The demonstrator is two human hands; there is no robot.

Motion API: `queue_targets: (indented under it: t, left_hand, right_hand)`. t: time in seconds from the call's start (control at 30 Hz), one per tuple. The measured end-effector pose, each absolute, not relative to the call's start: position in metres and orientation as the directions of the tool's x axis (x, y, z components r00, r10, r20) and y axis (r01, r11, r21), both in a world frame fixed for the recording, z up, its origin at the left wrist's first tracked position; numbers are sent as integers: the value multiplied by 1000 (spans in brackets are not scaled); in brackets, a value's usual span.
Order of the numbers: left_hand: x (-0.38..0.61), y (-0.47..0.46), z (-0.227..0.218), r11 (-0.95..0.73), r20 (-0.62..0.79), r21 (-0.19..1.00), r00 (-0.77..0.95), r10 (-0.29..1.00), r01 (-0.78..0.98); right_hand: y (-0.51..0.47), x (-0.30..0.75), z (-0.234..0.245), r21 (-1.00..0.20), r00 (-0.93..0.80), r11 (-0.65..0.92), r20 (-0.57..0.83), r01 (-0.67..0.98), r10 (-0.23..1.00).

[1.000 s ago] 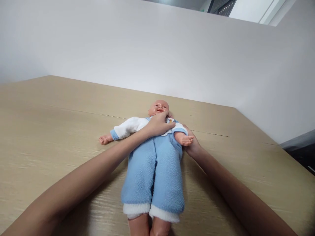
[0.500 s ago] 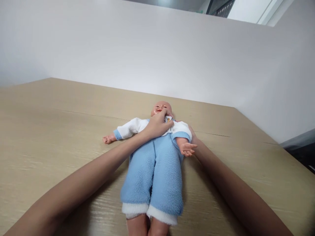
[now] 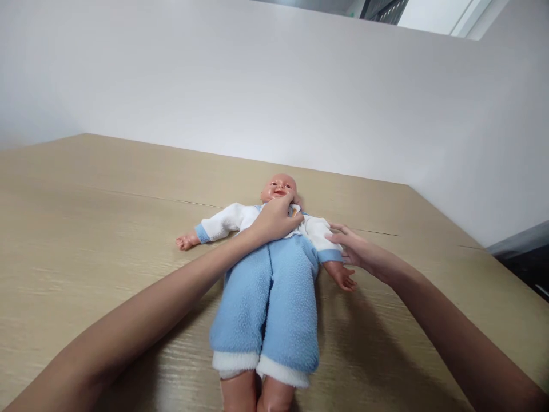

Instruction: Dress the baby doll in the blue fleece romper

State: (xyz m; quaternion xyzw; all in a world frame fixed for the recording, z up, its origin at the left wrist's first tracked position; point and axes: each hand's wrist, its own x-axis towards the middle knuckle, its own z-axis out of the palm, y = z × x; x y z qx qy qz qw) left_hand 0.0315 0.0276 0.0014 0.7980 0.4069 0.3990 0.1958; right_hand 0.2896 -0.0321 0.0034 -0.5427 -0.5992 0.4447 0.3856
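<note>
A baby doll [image 3: 268, 292] in a blue fleece romper with white sleeves lies on its back on the wooden table [image 3: 86, 217], head away from me. My left hand [image 3: 277, 220] rests on its chest under the chin, fingers curled and pinching the white collar. My right hand [image 3: 354, 249] touches the doll's white sleeve near the blue cuff, fingers stretched out. The doll's arm on that side lies down on the table, its small hand beside my wrist.
A plain white wall [image 3: 257, 86] rises behind the table. The table's right edge [image 3: 493, 252] drops off to a dark floor area at far right. A seam runs across the tabletop behind the doll.
My right hand has come out from under the doll's arm and now lies on the sleeve. The doll's arm has dropped from raised to flat on the table. My left hand stays on the chest.
</note>
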Motion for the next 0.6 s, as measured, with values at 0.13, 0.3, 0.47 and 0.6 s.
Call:
queue_targets:
  t: [0.13, 0.3, 0.47, 0.6]
  left_hand:
    - [33, 27, 0, -592, 481, 629, 346, 805, 503]
    - [33, 26, 1, -577, 464, 627, 343, 816, 523]
    - [33, 23, 3, -561, 439, 630, 350, 827, 537]
    - [33, 23, 3, -549, 432, 616, 341, 835, 564]
  right_hand:
    - [-51, 317, 4, -918, 4, -226, -238, 325, 971]
    - [-70, 315, -9, -932, -81, -240, -271, 273, 959]
    - [-74, 319, -8, -915, -89, -144, -190, 376, 978]
    - [-65, 338, -10, -900, -17, -93, -111, 426, 994]
